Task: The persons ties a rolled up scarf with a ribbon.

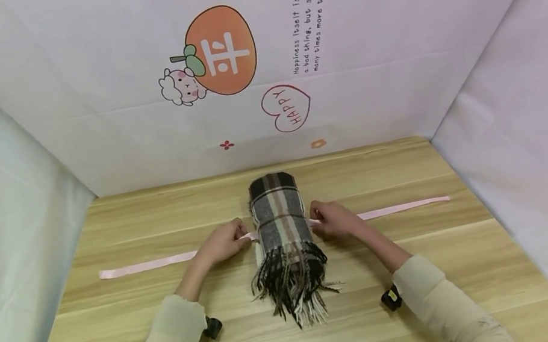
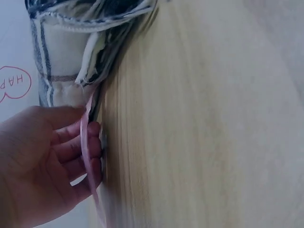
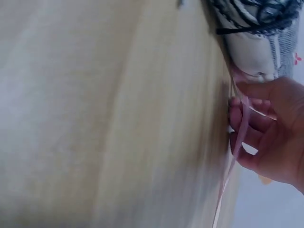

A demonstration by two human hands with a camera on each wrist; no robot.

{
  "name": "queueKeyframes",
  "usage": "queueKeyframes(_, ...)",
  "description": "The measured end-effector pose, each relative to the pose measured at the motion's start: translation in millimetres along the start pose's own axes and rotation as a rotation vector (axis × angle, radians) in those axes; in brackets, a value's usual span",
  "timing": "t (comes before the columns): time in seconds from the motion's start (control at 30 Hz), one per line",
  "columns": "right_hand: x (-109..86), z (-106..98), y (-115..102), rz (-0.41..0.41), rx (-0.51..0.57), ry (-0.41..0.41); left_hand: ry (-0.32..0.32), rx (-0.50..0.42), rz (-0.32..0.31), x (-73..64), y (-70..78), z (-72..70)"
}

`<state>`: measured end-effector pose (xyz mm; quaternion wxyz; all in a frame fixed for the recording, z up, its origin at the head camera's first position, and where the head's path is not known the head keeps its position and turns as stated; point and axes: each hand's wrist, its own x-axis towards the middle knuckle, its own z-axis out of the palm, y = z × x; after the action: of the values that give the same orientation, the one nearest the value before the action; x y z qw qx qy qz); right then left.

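A rolled plaid scarf (image 1: 281, 212) with a dark and pale fringe lies lengthwise in the middle of the table, fringe toward the person. From under it a pink ribbon (image 1: 150, 265) runs out to both sides. Close by the scarf's left side, the left hand (image 1: 222, 243) pinches the ribbon between thumb and fingers; the left wrist view shows the strip (image 2: 85, 137) passing across the curled fingers. On the opposite side the right hand (image 1: 336, 219) pinches the ribbon the same way, its thumb (image 3: 259, 92) right at the roll.
The wooden table (image 1: 113, 321) meets a printed white backdrop (image 1: 137, 146) at its far edge, with white cloth walls on both sides. A black wrist camera (image 1: 212, 328) sits by the left sleeve, another device (image 1: 391, 299) by the right.
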<state>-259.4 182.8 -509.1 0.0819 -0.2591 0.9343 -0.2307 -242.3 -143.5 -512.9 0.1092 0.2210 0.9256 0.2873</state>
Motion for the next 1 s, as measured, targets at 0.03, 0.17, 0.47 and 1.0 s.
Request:
queueKeyframes(0.03, 0.6, -2, 1, 0.012, 0.031, -0.027, -0.007, -0.023, -0.006, 0.1, -0.6, -0.2)
queueKeyframes(0.17, 4.2, -12, 3, 0.065, 0.129, -0.124, -0.024, -0.101, -0.047, 0.1, -2.5, -2.0)
queueKeyframes(0.47, 5.0, -26, 13, 0.086, 0.397, -0.321, -0.048, -0.367, -0.099, -1.5, -7.7, -8.0)
queueKeyframes(1.0, 4.4, -24, -5, -0.018, 0.782, -0.292, -0.066, -0.676, -0.138, -2.0, 14.1, -13.4)
